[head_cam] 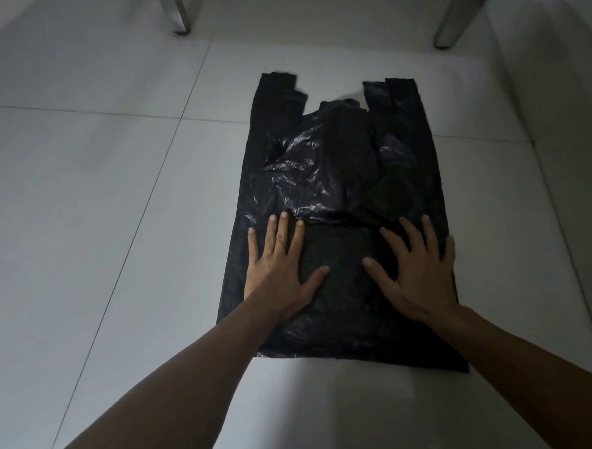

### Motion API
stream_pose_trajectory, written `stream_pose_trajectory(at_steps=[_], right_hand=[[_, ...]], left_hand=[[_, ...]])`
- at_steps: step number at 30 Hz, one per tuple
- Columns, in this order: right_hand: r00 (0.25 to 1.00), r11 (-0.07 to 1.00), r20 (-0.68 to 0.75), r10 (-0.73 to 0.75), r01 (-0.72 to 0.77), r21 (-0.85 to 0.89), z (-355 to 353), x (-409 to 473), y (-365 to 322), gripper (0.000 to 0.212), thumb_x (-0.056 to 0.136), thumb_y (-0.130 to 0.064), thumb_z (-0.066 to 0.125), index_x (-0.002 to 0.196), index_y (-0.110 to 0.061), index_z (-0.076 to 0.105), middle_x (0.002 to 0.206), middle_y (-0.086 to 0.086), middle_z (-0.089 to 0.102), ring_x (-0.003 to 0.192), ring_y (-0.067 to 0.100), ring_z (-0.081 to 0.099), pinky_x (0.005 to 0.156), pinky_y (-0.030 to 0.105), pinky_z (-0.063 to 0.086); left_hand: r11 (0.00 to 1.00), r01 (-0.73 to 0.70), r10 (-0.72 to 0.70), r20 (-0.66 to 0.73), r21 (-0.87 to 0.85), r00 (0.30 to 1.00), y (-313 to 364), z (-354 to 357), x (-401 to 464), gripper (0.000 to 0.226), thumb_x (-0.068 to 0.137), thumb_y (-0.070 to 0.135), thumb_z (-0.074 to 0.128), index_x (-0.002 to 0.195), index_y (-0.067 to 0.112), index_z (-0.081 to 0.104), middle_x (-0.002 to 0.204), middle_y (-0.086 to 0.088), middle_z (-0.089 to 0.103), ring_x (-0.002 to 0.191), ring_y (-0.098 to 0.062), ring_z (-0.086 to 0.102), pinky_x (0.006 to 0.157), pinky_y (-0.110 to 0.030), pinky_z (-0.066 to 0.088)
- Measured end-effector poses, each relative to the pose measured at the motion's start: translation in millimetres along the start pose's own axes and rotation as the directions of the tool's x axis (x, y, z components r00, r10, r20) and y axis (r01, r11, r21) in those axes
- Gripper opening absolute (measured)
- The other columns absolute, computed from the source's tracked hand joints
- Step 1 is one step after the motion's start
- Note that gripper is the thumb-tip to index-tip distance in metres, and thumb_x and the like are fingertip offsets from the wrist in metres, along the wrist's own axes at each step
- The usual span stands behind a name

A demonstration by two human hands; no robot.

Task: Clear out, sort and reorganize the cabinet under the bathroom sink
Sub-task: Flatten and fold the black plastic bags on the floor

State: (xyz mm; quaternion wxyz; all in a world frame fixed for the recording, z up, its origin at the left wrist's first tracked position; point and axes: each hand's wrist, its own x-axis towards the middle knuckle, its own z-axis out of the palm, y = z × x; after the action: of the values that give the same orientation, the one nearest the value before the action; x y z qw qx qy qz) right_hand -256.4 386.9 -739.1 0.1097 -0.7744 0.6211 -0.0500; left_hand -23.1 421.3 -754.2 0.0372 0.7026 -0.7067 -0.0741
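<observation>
Forearms: both of mine reach in from the bottom edge, nearest the lens, and run forward to the bag.
Left hand (pixel 281 264): flat on the left half of the black plastic bag (pixel 340 174), fingers straight and slightly spread, thumb angled toward the middle. This grip is apart, clamped on nothing; it only presses down.
Right hand (pixel 418 264): flat on the right half, fingers fanned, thumb pointing inward at the other thumb. Same state, apart, pressing and not pinching.
Why the palms lie flat: I judge this to be smoothing, pushing air out and holding the thin film still so it lies squarely for folding. Two hands side by side keep it from sliding on the slick tile.
Bag position: spread on the tiled floor (pixel 98 200), closed bottom edge toward me, the two handle loops (pixel 280 87) pointing away. A crease runs across it just beyond my fingertips; the plastic past that line is crinkled and glossy, the part under my palms looks flatter.
Surroundings: two metal legs (pixel 177 14) stand on the floor beyond the handles, well apart from the bag. What they carry is out of frame, so I cannot say whether it is the sink cabinet.
Task stage: my guess is sorting, with this bag being tidied for storage. No other cabinet contents show.
Next move, as I see it: sweep the palms toward the handles, then fold.
Risk: trapped air or static could let the film spring back up.
</observation>
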Motion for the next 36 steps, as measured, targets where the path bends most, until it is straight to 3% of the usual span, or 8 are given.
stream_pose_trajectory(at_steps=[5,9,14,18,25,30,34,36], right_hand=[[0.974,0.973,-0.221,0.052,0.001,0.233,-32,89,4,0.050,0.093,-0.044,0.047,0.131,-0.011,0.052,0.138,0.013,0.049,0.131,0.032,0.041,0.108,0.046,0.031],[0.968,0.898,-0.115,0.223,-0.158,0.410,-55,172,8,0.041,0.095,-0.031,0.053,0.130,-0.007,0.051,0.128,0.018,0.054,0.117,0.034,0.051,0.096,0.037,0.041],[0.934,0.866,0.107,0.340,-0.356,0.352,-56,228,16,0.054,0.088,-0.044,0.063,0.122,-0.002,0.058,0.123,0.019,0.060,0.112,0.035,0.057,0.083,0.029,0.042],[0.883,0.775,0.184,0.432,-0.468,0.425,-51,254,21,0.068,0.072,-0.039,0.081,0.122,0.001,0.059,0.125,0.014,0.061,0.114,0.032,0.059,0.094,0.030,0.048],[0.822,0.617,0.248,0.512,-0.553,0.559,-64,275,47,0.056,0.089,-0.027,0.069,0.133,0.000,0.050,0.133,0.010,0.056,0.111,0.020,0.057,0.083,0.018,0.043],[0.792,0.659,-0.062,0.607,-0.458,0.597,-75,249,52,0.047,0.090,-0.032,0.066,0.125,-0.003,0.053,0.127,0.012,0.058,0.114,0.028,0.057,0.090,0.031,0.046],[0.875,0.881,-0.349,0.334,-0.159,0.445,-69,189,21,0.040,0.091,-0.037,0.058,0.122,-0.011,0.053,0.122,0.011,0.058,0.113,0.029,0.053,0.094,0.037,0.042],[0.938,0.942,-0.310,0.155,-0.046,0.332,-49,147,6,0.051,0.094,-0.041,0.053,0.134,-0.011,0.048,0.138,0.013,0.050,0.129,0.031,0.043,0.108,0.042,0.035]], left_hand=[[0.997,0.068,-0.070,-0.114,-0.020,0.991,20,-13,26,0.104,0.083,0.081,0.018,0.154,0.006,0.003,0.162,-0.013,-0.005,0.149,-0.029,-0.011,0.119,-0.054,-0.002],[0.980,0.198,-0.198,0.003,-0.018,0.980,20,-5,43,0.122,0.072,0.093,0.011,0.152,0.002,-0.008,0.160,-0.016,-0.016,0.147,-0.031,-0.020,0.119,-0.053,-0.005],[0.969,0.245,-0.246,0.038,0.019,0.969,18,6,43,0.126,0.069,0.095,0.007,0.152,0.000,-0.007,0.159,-0.017,-0.017,0.146,-0.031,-0.021,0.119,-0.053,-0.005],[0.969,0.246,-0.246,0.021,0.009,0.969,18,7,43,0.126,0.069,0.095,0.008,0.151,0.000,-0.005,0.160,-0.018,-0.015,0.147,-0.031,-0.019,0.119,-0.054,-0.004],[0.964,0.266,-0.266,0.057,0.004,0.962,20,6,43,0.129,0.066,0.097,0.007,0.151,0.002,-0.012,0.158,-0.016,-0.021,0.146,-0.031,-0.023,0.119,-0.053,-0.006],[0.964,0.266,-0.266,0.043,-0.002,0.963,20,4,41,0.128,0.068,0.097,0.009,0.151,0.003,-0.012,0.159,-0.016,-0.021,0.146,-0.032,-0.022,0.119,-0.053,-0.007],[0.963,0.268,-0.268,0.038,0.005,0.963,20,5,42,0.126,0.069,0.096,0.010,0.150,0.002,-0.012,0.159,-0.016,-0.018,0.146,-0.033,-0.019,0.118,-0.054,-0.006],[0.963,0.268,-0.268,0.049,0.021,0.962,20,4,42,0.125,0.069,0.095,0.009,0.150,0.002,-0.012,0.159,-0.017,-0.017,0.147,-0.033,-0.018,0.118,-0.054,-0.007]])
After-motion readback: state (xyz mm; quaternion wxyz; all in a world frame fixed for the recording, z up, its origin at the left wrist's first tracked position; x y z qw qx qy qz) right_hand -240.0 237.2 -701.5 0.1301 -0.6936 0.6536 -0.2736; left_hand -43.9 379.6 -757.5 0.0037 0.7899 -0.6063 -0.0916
